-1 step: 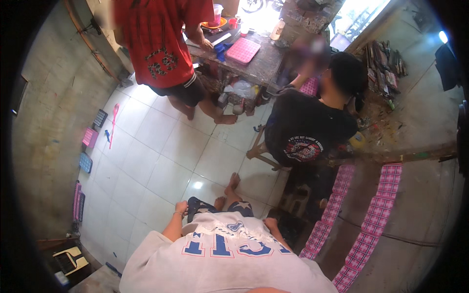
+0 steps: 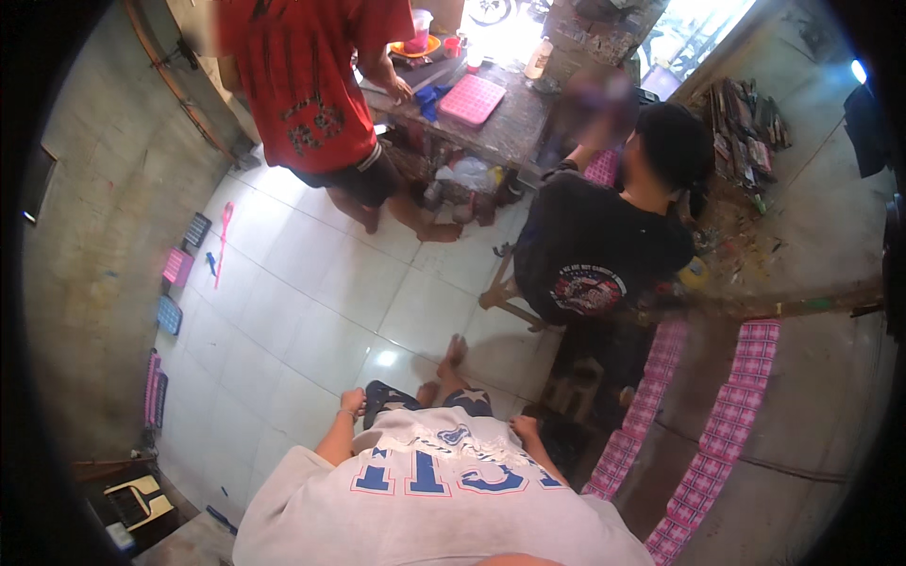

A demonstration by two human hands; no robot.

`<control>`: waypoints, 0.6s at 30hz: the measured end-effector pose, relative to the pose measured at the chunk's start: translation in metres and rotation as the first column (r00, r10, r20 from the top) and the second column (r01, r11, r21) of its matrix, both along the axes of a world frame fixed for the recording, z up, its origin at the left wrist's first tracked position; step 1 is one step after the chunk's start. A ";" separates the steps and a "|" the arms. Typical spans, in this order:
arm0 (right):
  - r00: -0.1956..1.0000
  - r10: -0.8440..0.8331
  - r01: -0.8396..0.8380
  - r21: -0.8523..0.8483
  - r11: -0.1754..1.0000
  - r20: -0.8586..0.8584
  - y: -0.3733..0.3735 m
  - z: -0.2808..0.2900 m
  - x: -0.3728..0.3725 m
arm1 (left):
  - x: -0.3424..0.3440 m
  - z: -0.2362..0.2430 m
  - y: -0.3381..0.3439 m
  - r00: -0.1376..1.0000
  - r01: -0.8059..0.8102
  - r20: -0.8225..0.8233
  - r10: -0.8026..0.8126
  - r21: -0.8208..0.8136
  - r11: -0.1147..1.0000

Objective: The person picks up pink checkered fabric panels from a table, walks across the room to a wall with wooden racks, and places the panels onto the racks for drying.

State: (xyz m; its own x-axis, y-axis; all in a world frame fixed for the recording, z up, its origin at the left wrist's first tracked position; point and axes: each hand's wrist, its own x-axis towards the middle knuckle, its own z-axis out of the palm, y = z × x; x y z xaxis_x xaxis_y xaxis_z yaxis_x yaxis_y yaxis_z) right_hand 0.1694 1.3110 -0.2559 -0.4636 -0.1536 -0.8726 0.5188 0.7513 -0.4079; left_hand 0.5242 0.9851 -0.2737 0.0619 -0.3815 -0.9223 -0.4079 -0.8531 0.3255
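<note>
My left hand (image 2: 352, 403) hangs beside my left thigh, its fingers curled in, with nothing seen in it. On the other side, my right hand (image 2: 523, 427) is beside my right hip, also curled and showing nothing held. Both are nearest to my dark shorts (image 2: 469, 403) with pale stars, below my light printed shirt (image 2: 444, 472). To the right of my right hand, two long rows of pink checked pieces (image 2: 724, 418) lie along a brown surface.
A person in red (image 2: 302, 94) stands at a workbench (image 2: 514, 132) bearing a pink tray (image 2: 472, 100). Another in black (image 2: 604, 241) sits on a wooden stool (image 2: 498, 294). Small baskets (image 2: 170, 315) and a pink strip (image 2: 223, 245) lie on the tiled floor (image 2: 283, 321) by the left wall.
My right hand has come slightly up and away from my hip, showing more of it. The seated person's arm has shifted a little. The whole view has moved slightly.
</note>
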 end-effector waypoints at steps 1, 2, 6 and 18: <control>0.990 -0.131 0.131 0.000 0.991 0.057 -0.029 -0.002 -0.018 | -0.010 0.003 -0.013 0.999 -0.030 -0.038 0.029 -0.043 0.999; 0.990 -0.128 0.130 -0.029 0.991 0.059 -0.052 0.001 -0.036 | -0.020 0.007 -0.020 0.997 -0.062 -0.058 0.059 -0.062 0.996; 0.978 -0.198 0.208 -0.237 0.949 0.067 -0.130 0.016 -0.103 | -0.071 0.033 -0.055 0.998 0.018 -0.067 -0.019 -0.014 1.000; 0.983 -0.129 0.156 -0.231 0.960 0.128 -0.155 -0.022 -0.166 | -0.209 0.097 -0.131 0.972 0.170 -0.130 -0.198 -0.200 0.965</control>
State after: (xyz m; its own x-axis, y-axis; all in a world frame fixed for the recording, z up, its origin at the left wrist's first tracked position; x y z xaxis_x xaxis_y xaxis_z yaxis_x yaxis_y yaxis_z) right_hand 0.0032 1.1561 -0.2775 -0.3986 -0.3032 -0.8655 0.6657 0.5535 -0.5005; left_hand 0.3156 0.8544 -0.1767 -0.1569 -0.5392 -0.8274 -0.4876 -0.6863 0.5397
